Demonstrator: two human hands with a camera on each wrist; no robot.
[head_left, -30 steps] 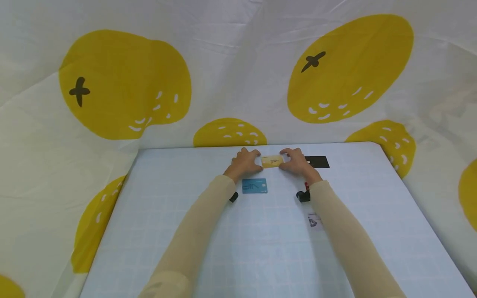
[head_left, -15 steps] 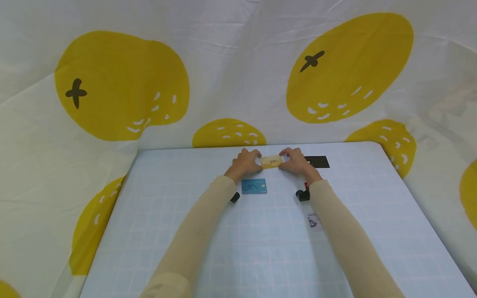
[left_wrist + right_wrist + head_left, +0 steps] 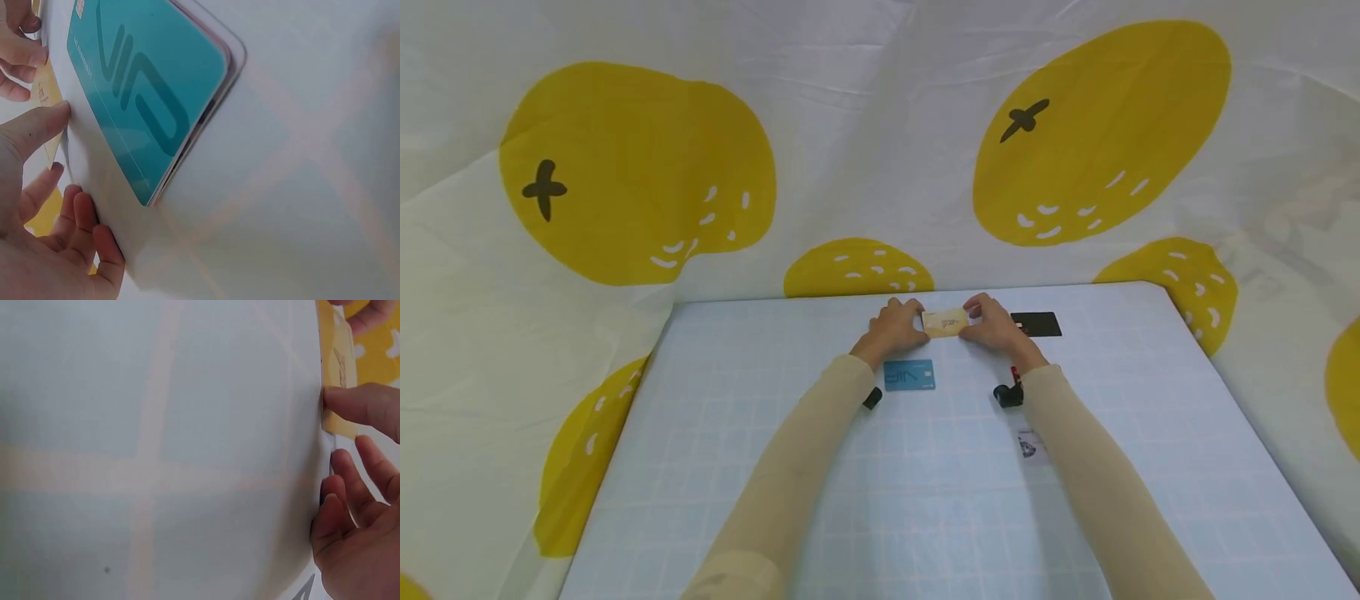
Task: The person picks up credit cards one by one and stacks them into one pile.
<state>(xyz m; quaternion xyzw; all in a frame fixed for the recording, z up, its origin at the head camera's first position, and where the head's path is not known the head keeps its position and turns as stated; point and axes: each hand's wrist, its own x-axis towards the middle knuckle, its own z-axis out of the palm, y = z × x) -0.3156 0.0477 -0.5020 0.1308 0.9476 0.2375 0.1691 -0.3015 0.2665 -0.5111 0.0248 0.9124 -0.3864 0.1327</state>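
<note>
A yellow bank card (image 3: 945, 322) lies between my two hands near the table's far edge. My left hand (image 3: 893, 330) pinches its left end between thumb and forefinger. Its right end is pinched the same way by my right hand (image 3: 994, 325), whose lower fingers curl close to the tabletop in the right wrist view. Just nearer to me lies a blue bank card (image 3: 909, 375); in the left wrist view it tops a small stack, with other card edges showing under it. A black card (image 3: 1037, 324) is right beside my right hand, partly covered by it.
A pale card with a dark picture (image 3: 1032, 445) lies partly under the right sleeve. Black wrist-camera parts show at both wrists. The pale checked tabletop (image 3: 925, 517) reaches back to a hanging white cloth (image 3: 880, 150) printed with yellow fruit.
The yellow card looks paler and slightly more tilted. My right hand has shifted slightly up in the view; both hands keep their pinch on the card.
</note>
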